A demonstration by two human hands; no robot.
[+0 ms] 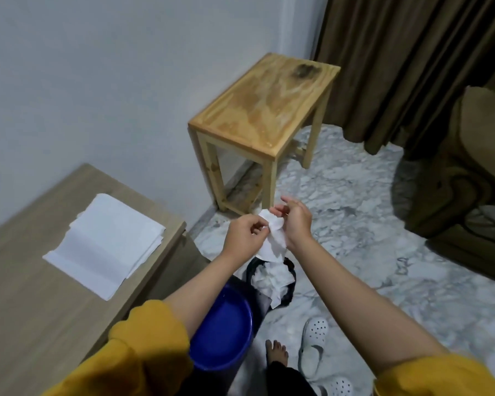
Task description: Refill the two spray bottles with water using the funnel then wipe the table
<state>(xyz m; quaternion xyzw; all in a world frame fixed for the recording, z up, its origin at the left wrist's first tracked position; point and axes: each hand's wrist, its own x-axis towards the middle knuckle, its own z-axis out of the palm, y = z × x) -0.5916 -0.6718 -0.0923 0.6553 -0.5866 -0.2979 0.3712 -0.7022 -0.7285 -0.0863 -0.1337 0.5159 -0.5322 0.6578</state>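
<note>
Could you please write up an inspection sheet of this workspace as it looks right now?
Surface: small wooden table has a dark stain near its far end; grey desk at left.
Job's things: crumpled tissue held over the bin; no spray bottles or funnel seen.
Clutter: stack of white paper sheets on the desk; blue basin; white clogs on the floor.
Grippers: left hand and right hand both pinch the tissue.
Cables: nothing seen.
Surroundings: white wall, brown curtain, marble floor, sofa.
</note>
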